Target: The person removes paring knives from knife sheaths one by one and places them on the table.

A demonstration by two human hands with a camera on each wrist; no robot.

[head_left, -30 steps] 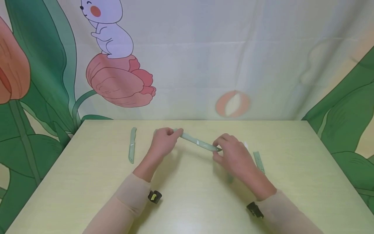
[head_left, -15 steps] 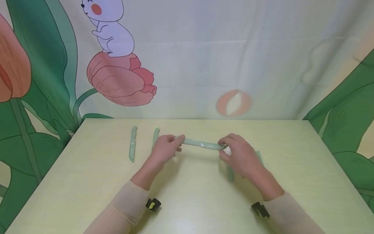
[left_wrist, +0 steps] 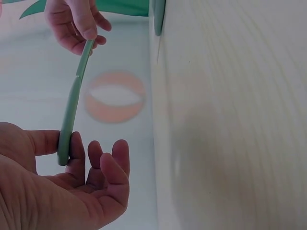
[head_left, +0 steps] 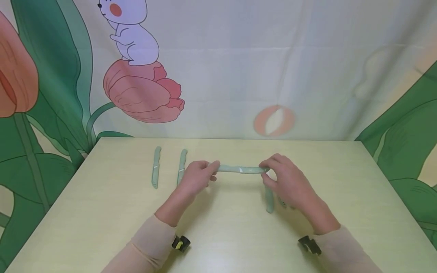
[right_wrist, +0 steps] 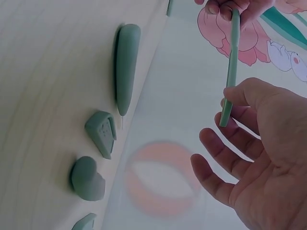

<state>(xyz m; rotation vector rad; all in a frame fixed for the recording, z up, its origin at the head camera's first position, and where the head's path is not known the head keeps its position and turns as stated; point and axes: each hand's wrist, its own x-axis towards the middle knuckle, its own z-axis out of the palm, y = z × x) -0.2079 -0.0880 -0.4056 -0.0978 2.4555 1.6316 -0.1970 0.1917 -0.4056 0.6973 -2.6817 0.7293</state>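
Observation:
A pale green sheathed knife (head_left: 239,169) is held level above the table between both hands. My left hand (head_left: 198,176) pinches the handle end between thumb and forefinger; in the left wrist view the other fingers of the left hand (left_wrist: 91,182) are loosely bent. My right hand (head_left: 288,184) pinches the sheath's tip with thumb and fingertips. In the right wrist view the sheath (right_wrist: 230,91) runs down to the right hand (right_wrist: 259,139). Beneath the right hand lies a green knife handle (head_left: 269,199), its blade hidden in the head view.
Two sheathed knives (head_left: 156,167) (head_left: 182,167) lie at the table's left, the second partly behind the left hand. In the right wrist view, a loose sheath (right_wrist: 101,133) and another handle-like green piece (right_wrist: 88,178) lie past the handle. A printed curtain (head_left: 218,76) hangs behind the table.
The held knife has gone from slanting down to the right to nearly level. Both hands have shifted slightly right, keeping their pinch on its ends.

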